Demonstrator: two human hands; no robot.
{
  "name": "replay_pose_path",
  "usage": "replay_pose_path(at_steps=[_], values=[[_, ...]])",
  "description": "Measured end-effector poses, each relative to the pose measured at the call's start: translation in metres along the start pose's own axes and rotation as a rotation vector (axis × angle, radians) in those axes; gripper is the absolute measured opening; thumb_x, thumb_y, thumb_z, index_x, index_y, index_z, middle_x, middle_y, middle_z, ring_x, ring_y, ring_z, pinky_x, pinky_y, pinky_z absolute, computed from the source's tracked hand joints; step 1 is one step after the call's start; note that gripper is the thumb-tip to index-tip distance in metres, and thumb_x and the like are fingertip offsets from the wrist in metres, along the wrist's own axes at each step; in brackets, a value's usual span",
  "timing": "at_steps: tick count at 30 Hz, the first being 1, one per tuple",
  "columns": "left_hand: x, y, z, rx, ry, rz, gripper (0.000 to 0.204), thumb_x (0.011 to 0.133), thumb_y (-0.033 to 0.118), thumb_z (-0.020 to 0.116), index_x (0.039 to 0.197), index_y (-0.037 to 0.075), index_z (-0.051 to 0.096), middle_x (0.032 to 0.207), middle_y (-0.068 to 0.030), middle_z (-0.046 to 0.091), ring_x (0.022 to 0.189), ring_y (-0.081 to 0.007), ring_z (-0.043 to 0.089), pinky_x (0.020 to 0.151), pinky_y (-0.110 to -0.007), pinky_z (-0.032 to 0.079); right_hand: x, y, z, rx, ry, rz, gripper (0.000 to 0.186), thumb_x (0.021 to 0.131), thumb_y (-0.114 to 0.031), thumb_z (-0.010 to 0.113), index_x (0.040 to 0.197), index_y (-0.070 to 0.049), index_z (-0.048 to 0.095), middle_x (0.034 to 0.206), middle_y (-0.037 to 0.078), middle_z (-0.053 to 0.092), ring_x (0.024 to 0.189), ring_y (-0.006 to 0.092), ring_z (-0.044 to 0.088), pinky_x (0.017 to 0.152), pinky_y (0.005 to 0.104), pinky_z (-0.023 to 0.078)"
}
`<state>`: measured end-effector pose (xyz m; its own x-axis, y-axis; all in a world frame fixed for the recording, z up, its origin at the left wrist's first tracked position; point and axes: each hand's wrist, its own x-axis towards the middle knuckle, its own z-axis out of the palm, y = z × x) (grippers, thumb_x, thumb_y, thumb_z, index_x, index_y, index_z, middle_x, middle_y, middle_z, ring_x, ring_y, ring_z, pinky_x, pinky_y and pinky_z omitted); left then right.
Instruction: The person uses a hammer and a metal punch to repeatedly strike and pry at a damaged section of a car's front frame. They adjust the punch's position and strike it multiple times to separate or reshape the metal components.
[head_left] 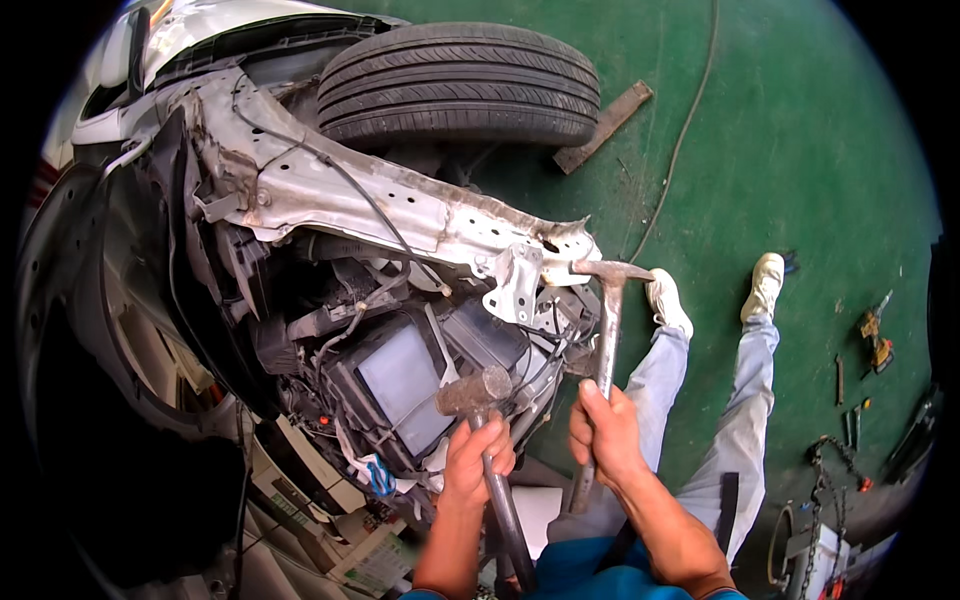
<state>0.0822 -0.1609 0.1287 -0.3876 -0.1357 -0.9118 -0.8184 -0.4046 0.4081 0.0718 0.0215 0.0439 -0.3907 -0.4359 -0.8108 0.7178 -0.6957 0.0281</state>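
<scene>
My left hand (476, 462) is closed round the handle of a heavy hammer (474, 392) with a rusty, blocky head, held over the engine bay. In my right hand (607, 432) is a metal-handled pick hammer (612, 320), its head pointed at one end. That head lies at the front end of a bare silver frame rail (400, 205); whether it touches the metal I cannot tell. A bent bracket (517, 284) with holes hangs from the rail just left of the pick hammer. Below the bracket is a dark battery-like box (486, 332).
A car tyre (460, 85) stands beyond the rail, near a wooden block (604, 127) on the green floor. A cable (680, 140) runs across the floor. At right lie a yellow power drill (876, 340) and a chain (820, 490). My legs (735, 400) stand right of the car.
</scene>
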Motion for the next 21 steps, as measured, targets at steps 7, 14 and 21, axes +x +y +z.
replay_pose_path(at_steps=[7, 14, 21], values=[[0.008, -0.014, 0.001, -0.037, -0.043, -0.008, 0.010, 0.095, 0.014, 0.058, 0.092, 0.008, 0.050, 0.068, 0.0010, 0.046, 0.051, -0.0110, 0.048, 0.048, -0.026, 0.042, 0.009, -0.009, -0.014, 0.118, 0.115, -0.114, 0.037, 0.102, -0.039, 0.047, 0.077, -0.012, 0.041, 0.050, 0.001, 0.038, 0.034, 0.0130, 0.037, 0.034, 0.0284, 0.030], [0.012, -0.024, -0.005, -0.061, -0.058, -0.053, 0.010, 0.095, 0.013, 0.057, 0.092, 0.007, 0.049, 0.068, 0.0005, 0.046, 0.051, -0.0114, 0.048, 0.048, -0.027, 0.042, 0.002, -0.003, -0.002, -0.174, -0.017, 0.108, 0.032, 0.101, -0.031, 0.053, 0.082, -0.007, 0.042, 0.055, 0.003, 0.044, 0.038, 0.0141, 0.043, 0.036, 0.0293, 0.036], [0.015, -0.034, -0.012, -0.101, -0.064, -0.066, 0.011, 0.094, 0.011, 0.058, 0.100, 0.005, 0.051, 0.070, -0.0004, 0.047, 0.052, -0.0121, 0.049, 0.049, -0.027, 0.042, 0.014, -0.060, -0.004, -0.561, 0.173, -0.413, 0.031, 0.100, -0.032, 0.054, 0.087, -0.005, 0.045, 0.055, 0.001, 0.047, 0.039, 0.0084, 0.043, 0.035, 0.0246, 0.036]])
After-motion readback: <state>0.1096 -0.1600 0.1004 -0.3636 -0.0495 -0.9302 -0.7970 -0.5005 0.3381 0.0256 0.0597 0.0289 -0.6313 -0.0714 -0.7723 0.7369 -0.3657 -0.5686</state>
